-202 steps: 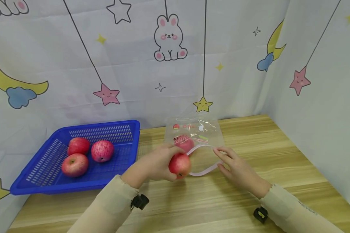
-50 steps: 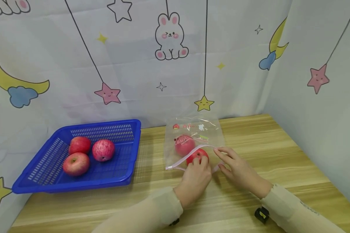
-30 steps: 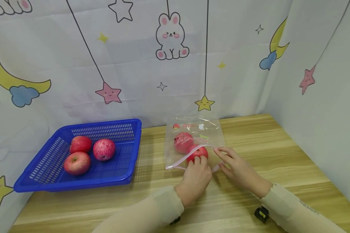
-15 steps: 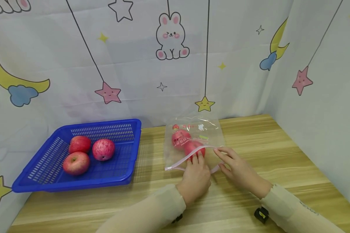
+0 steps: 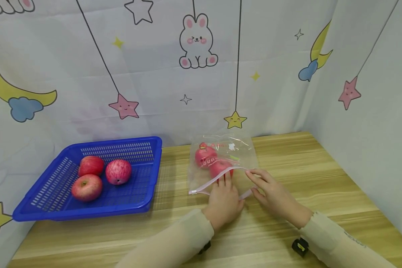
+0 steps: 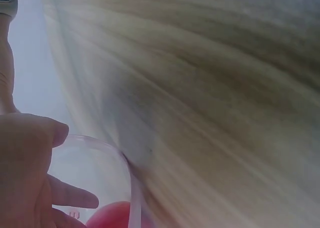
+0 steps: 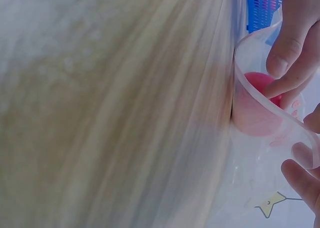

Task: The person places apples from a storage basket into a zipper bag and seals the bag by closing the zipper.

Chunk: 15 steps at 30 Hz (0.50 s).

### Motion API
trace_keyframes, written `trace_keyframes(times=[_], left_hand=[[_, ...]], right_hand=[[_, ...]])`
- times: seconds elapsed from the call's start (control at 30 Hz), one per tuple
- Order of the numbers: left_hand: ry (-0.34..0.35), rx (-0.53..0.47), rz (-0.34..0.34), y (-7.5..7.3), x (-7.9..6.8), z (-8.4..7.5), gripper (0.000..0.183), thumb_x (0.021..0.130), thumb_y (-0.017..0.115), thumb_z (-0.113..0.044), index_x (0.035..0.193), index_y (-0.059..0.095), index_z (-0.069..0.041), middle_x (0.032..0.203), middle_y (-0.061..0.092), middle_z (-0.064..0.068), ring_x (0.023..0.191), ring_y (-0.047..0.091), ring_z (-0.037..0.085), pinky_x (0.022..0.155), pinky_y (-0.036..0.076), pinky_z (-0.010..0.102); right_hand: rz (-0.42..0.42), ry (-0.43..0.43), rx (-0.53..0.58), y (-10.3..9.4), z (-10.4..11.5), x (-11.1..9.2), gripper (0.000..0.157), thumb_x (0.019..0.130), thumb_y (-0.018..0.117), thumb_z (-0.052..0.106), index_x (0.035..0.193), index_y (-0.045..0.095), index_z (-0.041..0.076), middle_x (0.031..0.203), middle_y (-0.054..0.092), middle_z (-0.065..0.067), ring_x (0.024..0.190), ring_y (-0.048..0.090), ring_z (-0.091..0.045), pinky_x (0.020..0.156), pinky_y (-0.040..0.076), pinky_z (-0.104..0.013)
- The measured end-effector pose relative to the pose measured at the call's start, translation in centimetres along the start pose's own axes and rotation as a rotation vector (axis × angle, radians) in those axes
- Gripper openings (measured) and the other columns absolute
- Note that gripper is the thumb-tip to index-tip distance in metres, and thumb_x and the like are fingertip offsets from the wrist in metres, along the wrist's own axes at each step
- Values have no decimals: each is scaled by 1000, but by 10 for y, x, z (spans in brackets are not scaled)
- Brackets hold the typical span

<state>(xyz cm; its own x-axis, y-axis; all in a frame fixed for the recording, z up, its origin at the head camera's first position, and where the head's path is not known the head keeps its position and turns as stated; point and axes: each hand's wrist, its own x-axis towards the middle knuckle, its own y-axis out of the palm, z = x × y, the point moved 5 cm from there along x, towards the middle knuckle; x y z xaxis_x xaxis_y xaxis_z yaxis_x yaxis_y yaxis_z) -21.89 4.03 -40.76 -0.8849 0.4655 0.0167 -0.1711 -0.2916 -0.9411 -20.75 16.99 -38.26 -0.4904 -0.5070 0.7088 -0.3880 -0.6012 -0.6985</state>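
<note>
A clear zip bag [image 5: 244,154] with printed red pictures lies flat, its pink-edged mouth facing me. Two red apples are in it: the far apple [image 5: 206,157] and, touching it in this view, the near apple [image 5: 220,168]. My left hand [image 5: 224,204] reaches into the mouth, straight fingertips against the near apple. In the left wrist view, the apple [image 6: 110,215] shows just past those fingers, inside the bag's rim [image 6: 135,193]. My right hand [image 5: 278,195] holds the mouth's right corner between fingers and thumb, keeping it spread, as the right wrist view also shows.
A blue plastic basket [image 5: 134,203] stands at the left with three apples [image 5: 87,188] in it. The wooden table [image 5: 298,163] ends at a white curtain [image 5: 160,74] printed with cartoons. A white zip slider [image 5: 193,191] sits at the bag's left corner.
My left hand has brought an apple into the bag, loosened its grip, and pushed it deeper with straightened fingers. Both bagged apples have shifted away and left. The right hand has stayed put.
</note>
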Motion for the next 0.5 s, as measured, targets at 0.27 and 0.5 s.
trace_keyframes(times=[0.27,0.5], left_hand=[[-32,-72,3,3,4,3,76,93,30,-64,138,48,-6,148,37,17,136,38,31,106,38,43],[-29,-90,-12,3,5,3,75,92,30,-65,137,48,-7,149,37,17,138,36,31,108,35,44]], right_hand=[[-14,-12,2,-1,1,0,65,61,77,-8,123,58,-6,121,56,-13,96,61,-22,70,53,-24],[-1,-3,0,0,1,0,66,62,77,-7,125,57,-4,121,55,-13,100,60,-24,71,53,-26]])
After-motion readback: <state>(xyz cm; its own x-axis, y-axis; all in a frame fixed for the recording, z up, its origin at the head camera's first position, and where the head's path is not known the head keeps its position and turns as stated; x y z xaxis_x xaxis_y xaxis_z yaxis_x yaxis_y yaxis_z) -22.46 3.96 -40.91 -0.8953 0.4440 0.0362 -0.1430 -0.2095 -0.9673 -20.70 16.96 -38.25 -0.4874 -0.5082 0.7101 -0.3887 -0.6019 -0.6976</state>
